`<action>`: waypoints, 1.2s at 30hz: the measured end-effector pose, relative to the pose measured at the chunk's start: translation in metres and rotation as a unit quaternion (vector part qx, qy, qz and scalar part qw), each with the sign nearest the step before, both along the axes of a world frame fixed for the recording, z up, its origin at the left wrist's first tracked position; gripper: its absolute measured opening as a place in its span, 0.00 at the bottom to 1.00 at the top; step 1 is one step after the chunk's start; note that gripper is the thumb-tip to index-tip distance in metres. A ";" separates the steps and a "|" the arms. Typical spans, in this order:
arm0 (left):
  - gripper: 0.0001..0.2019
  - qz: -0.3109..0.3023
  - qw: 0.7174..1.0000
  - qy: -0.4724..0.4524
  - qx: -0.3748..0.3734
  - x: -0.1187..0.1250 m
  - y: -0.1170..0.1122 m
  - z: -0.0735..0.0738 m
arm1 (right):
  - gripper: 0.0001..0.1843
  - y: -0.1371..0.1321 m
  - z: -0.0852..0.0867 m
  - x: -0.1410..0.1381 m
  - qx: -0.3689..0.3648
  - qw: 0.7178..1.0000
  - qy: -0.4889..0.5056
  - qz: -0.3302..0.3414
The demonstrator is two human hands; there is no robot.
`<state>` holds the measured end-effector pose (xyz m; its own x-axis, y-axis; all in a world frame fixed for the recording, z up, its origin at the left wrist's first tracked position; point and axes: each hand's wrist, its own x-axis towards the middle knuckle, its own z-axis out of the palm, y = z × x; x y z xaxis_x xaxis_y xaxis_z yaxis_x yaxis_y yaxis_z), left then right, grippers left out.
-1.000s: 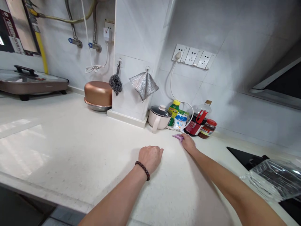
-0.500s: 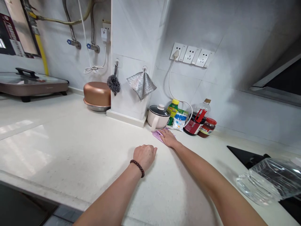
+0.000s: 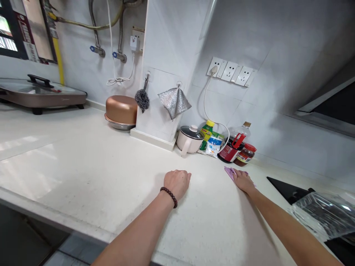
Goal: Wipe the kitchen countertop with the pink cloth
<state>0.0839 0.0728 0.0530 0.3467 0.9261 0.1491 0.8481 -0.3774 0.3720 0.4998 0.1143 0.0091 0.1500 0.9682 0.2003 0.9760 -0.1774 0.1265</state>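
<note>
My right hand (image 3: 243,181) presses flat on a small purple cloth (image 3: 229,171) on the white countertop (image 3: 91,166), just in front of a dark sauce bottle (image 3: 230,149) and a red-lidded jar (image 3: 245,153). My left hand (image 3: 176,181), with a bead bracelet at the wrist, rests on the counter as a loose fist with its fingers curled under, holding nothing I can see. The two hands lie apart, the left one nearer the middle of the counter.
A small pink pot with a lid (image 3: 189,139), a green bottle (image 3: 205,130) and a white packet (image 3: 212,145) stand against the wall. A copper pan (image 3: 121,110) and an electric griddle (image 3: 41,94) sit at left. A black cooktop (image 3: 291,186) and clear plastic (image 3: 324,214) lie at right.
My right hand slid the purple cloth left toward the pink pot, then back right to in front of the jar. The left hand stayed put. The view shifted slightly.
</note>
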 end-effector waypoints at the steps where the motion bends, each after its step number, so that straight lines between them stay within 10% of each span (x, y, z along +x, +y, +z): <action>1: 0.24 -0.001 1.000 -0.001 0.001 0.000 -0.001 0.001 | 0.31 0.000 0.000 -0.001 0.001 1.000 0.001 -0.018; 7: 0.25 -0.001 1.000 -0.012 0.010 0.002 -0.002 0.003 | 0.34 0.040 -0.005 -0.049 0.003 0.996 0.025 -0.088; 14: 0.24 0.012 1.000 -0.008 0.012 -0.001 0.003 0.000 | 0.32 0.087 -0.013 -0.163 -0.017 0.999 0.035 0.025; 20: 0.24 0.026 1.000 0.006 0.013 -0.002 0.008 -0.006 | 0.30 0.065 -0.016 -0.219 -0.039 0.986 0.032 0.160; 25: 0.25 0.040 0.999 0.020 0.006 -0.006 0.011 -0.010 | 0.31 0.034 -0.016 -0.186 -0.043 0.967 0.037 0.250; 36: 0.24 0.036 0.999 0.015 0.005 -0.004 0.008 -0.009 | 0.33 -0.056 -0.039 -0.010 0.040 0.996 -0.010 0.079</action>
